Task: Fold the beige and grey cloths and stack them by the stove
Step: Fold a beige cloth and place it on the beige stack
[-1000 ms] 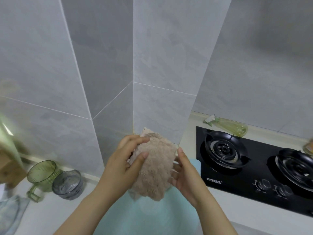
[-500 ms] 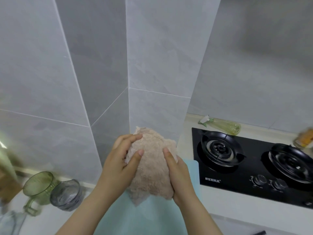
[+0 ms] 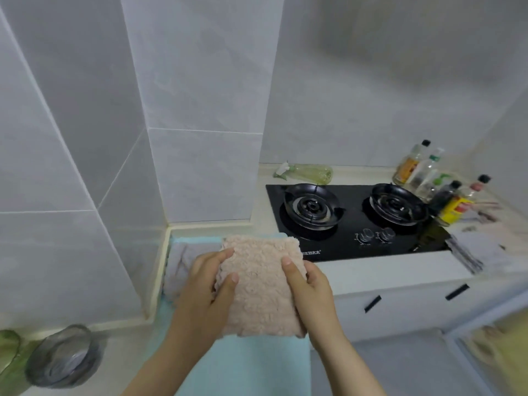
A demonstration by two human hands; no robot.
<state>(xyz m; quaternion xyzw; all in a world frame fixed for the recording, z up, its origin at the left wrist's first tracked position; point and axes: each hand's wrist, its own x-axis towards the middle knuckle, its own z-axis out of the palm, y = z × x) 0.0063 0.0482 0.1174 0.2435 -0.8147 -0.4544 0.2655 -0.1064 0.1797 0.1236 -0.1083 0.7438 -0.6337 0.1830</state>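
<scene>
From the head camera we saw the beige cloth (image 3: 261, 284), folded into a thick square, held between both hands low over the pale blue mat (image 3: 243, 364), just left of the stove (image 3: 354, 221). The left hand (image 3: 211, 284) pinched its left edge, with thumb and forefinger on top and the other fingers out of sight beneath. The right hand (image 3: 310, 284) clamped the right edge, thumb on top and fingers curled under. We could not tell whether the cloth's underside touched the mat. The grey cloth (image 3: 183, 264) lay on the mat by the wall, just beside the beige one and partly hidden behind the left hand (it looked folded, though only part of it showed).

We judged the step in hand to be setting the beige square onto the grey one to make the stack. To do it well, we thought, both grips should hold until the cloth sat flat, since the plush layers would likely spring open if one side went free first. The square would want its edges lined up over the grey cloth, not half on it, and clear of the stove's knobs (image 3: 375, 234). A flat palm on top could then steady it while the fingers slid out.
</scene>
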